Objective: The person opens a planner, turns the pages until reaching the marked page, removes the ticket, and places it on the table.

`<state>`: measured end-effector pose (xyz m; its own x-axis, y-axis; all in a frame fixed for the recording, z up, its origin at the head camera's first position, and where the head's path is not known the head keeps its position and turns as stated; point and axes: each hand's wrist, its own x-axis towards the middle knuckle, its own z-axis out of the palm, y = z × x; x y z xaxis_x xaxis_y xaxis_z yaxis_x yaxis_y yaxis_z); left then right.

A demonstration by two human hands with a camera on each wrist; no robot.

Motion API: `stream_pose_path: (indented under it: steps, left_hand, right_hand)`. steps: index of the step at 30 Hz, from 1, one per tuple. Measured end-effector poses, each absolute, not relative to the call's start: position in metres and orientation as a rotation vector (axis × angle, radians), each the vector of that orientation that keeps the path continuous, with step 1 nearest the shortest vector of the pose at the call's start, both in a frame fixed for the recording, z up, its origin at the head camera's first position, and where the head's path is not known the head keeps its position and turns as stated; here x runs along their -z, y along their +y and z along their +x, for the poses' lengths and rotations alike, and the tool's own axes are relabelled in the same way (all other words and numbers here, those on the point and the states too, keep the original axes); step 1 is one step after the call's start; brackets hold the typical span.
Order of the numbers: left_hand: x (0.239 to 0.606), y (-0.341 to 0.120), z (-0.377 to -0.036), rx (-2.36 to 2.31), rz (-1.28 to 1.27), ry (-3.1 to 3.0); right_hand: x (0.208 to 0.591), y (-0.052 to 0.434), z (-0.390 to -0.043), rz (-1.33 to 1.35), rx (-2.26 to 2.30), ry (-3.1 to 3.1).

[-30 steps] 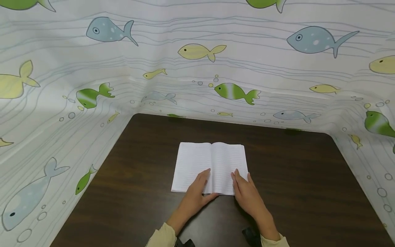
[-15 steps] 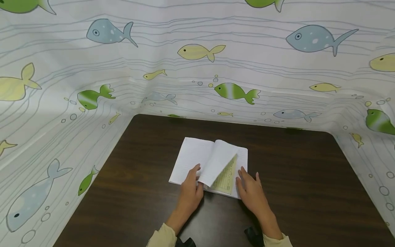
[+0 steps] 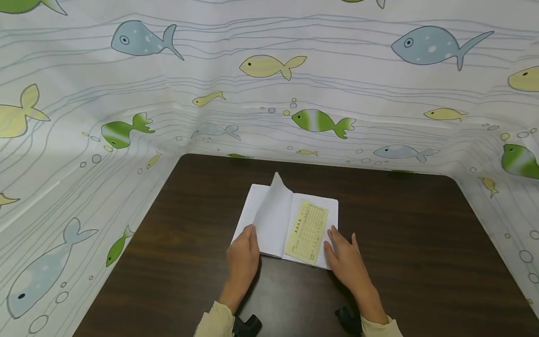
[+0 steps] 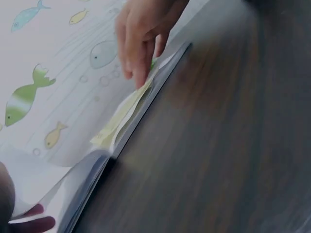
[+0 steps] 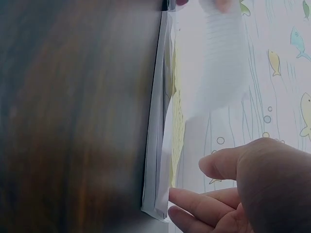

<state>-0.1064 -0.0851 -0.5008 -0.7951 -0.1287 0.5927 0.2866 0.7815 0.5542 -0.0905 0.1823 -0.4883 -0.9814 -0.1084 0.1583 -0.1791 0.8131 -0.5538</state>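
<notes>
An open lined notebook (image 3: pixel 290 224) lies flat on the dark wood-grain table (image 3: pixel 400 262), about midway between its left and right edges and nearer the front edge than the back. Its pages are white with faint ruled lines. One leaf (image 3: pixel 273 213) stands lifted near the spine, curling toward the left, with its top corner raised above the rest. On the exposed right-hand page rests a pale yellow printed slip (image 3: pixel 307 231), rectangular, slightly tilted, covered with small dark print too fine to read.

The left hand (image 3: pixel 243 255) holds the lower edge of the lifted leaf, fingers curled against the paper at the notebook's lower left. The right hand (image 3: pixel 344 257) lies flat with straight fingers on the notebook's lower right corner, just beside the slip. The hands are apart, one at each side of the notebook.

A white curtain (image 3: pixel 269 93) printed with blue, yellow and green fish walls the table's back and sides.
</notes>
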Motion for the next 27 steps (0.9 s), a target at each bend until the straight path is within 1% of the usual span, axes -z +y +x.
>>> stream_pose_path:
  steps: [10, 16, 22, 24, 27]
  left_hand:
    - [0.496, -0.108, -0.111, 0.807, 0.031, -2.475]
    - [0.498, -0.115, -0.113, 0.828, 0.025, -2.526]
    - [0.501, -0.117, -0.117, 0.794, 0.119, -2.56]
    - [0.502, -0.113, -0.119, 0.753, 0.087, -2.524]
    - [0.505, -0.104, -0.12, 0.732, -0.169, -2.449]
  right_hand:
    - [0.486, 0.182, -0.091, 0.23, -0.883, -2.865]
    - [0.485, 0.182, -0.091, 0.222, -0.893, -2.875]
    - [0.484, 0.182, -0.092, 0.23, -0.893, -2.88]
    - [0.485, 0.182, -0.091, 0.23, -0.899, -2.892]
    - [0.486, 0.181, -0.089, 0.238, -0.919, -2.919]
